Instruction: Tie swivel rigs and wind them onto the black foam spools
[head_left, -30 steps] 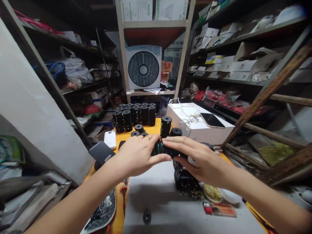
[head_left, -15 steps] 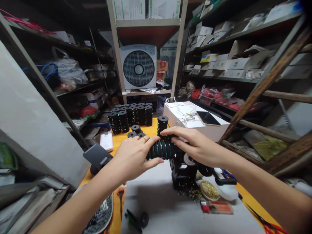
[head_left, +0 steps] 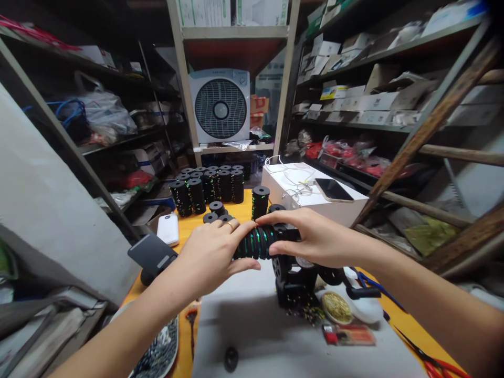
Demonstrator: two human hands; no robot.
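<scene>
A ribbed black foam spool (head_left: 256, 242) with shiny green bands lies sideways in front of a black hand-cranked winder (head_left: 287, 283). Around its left end is my left hand (head_left: 214, 247), fingers over the top and thumb underneath. My right hand (head_left: 311, 236) grips the right end, its thumb on the near side and its fingertips on top, close to the left fingers. Where the spool meets the winder is hidden by my right hand. Behind it stands an upright black spool (head_left: 260, 202) with green flecks. Loose black spools (head_left: 216, 208) lie just beyond my left hand.
Several upright spools (head_left: 196, 195) stand at the back left. Right of them is a white box (head_left: 283, 184) carrying a phone (head_left: 334, 190). A dish of gold bits (head_left: 337, 307), a lighter (head_left: 349, 335) and red-handled scissors (head_left: 433, 362) lie at right; a tray (head_left: 176, 344) is at lower left.
My right thumb has come down and left onto the spool, closing the right hand around its end. The blurred green-black piece at the bottom is gone from view, leaving a small black disc.
</scene>
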